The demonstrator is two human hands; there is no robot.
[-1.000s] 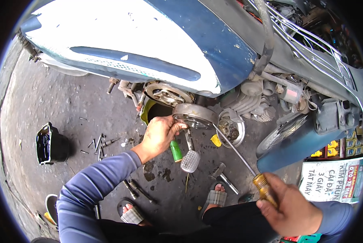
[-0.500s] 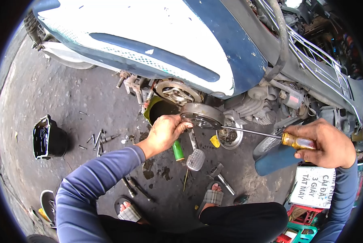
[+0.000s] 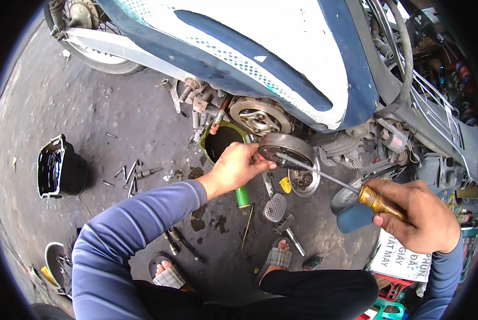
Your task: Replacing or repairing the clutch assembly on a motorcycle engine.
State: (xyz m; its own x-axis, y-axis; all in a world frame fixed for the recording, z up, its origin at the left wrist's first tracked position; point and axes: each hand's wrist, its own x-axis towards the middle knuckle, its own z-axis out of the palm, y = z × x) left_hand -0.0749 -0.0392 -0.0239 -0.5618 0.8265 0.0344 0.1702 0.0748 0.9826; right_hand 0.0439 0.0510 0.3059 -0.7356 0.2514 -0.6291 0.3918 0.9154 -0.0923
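My left hand [image 3: 232, 169] pinches the near-left rim of a round grey metal drum [image 3: 288, 143], like a clutch housing, tilted in the air with its hollow side toward me. In my right hand [image 3: 425, 213] is a screwdriver [image 3: 380, 204] with an amber handle, its fingers closed around the grip. The long shank runs left into the drum's hollow side, where the tip is hard to make out. Just behind the drum, a round clutch plate assembly [image 3: 260, 116] shows on the open engine of the white and blue motorbike [image 3: 271, 58].
An olive container [image 3: 203, 140] stands under the engine, next to a green cylinder [image 3: 242, 197] and the foot pedal [image 3: 275, 208]. A round metal cover [image 3: 309, 186] lies at right. Bolts [image 3: 131, 178] and a black bin [image 3: 63, 170] are at left; a hammer-like tool [image 3: 292, 234] lies by my foot.
The view has shifted, with the motorbike sitting further right. The drum has tipped so more of its hollow side shows, and the screwdriver's shank now reaches deeper across it, handle angled lower.
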